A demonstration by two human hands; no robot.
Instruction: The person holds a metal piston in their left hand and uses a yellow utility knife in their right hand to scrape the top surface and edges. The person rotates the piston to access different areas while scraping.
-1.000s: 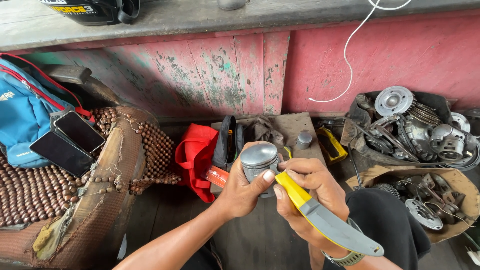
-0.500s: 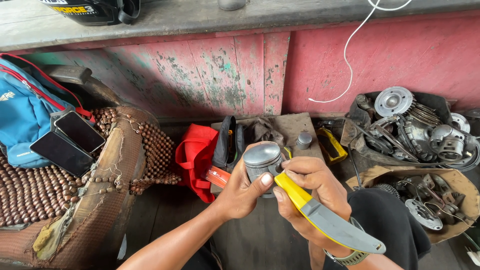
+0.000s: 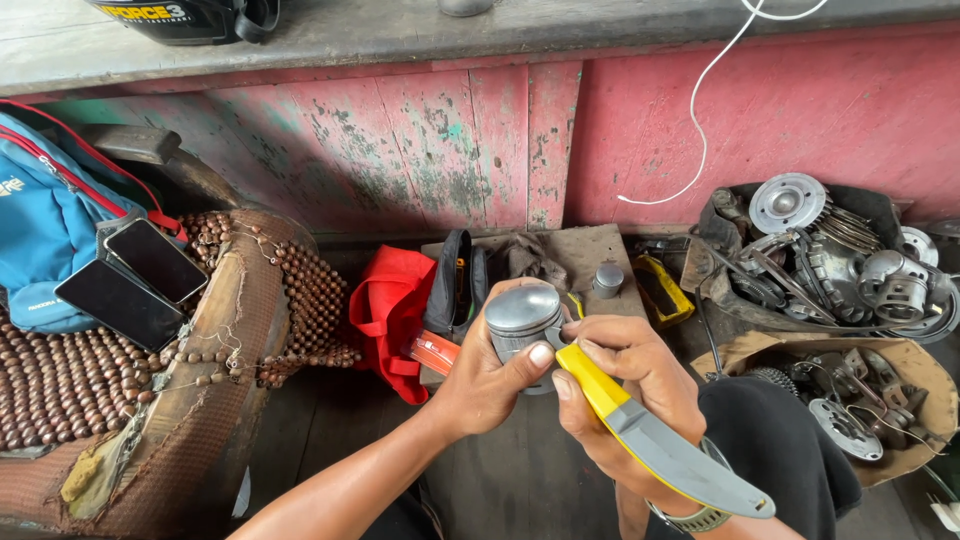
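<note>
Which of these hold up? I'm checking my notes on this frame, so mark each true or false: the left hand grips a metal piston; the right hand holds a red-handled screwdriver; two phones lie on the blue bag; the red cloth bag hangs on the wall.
1. The left hand grips a metal piston: true.
2. The right hand holds a red-handled screwdriver: false; it holds a yellow-handled knife with its blade pointing away from the piston.
3. Two phones lie on the blue bag: true.
4. The red cloth bag hangs on the wall: false; it lies low, behind the hands.
</note>
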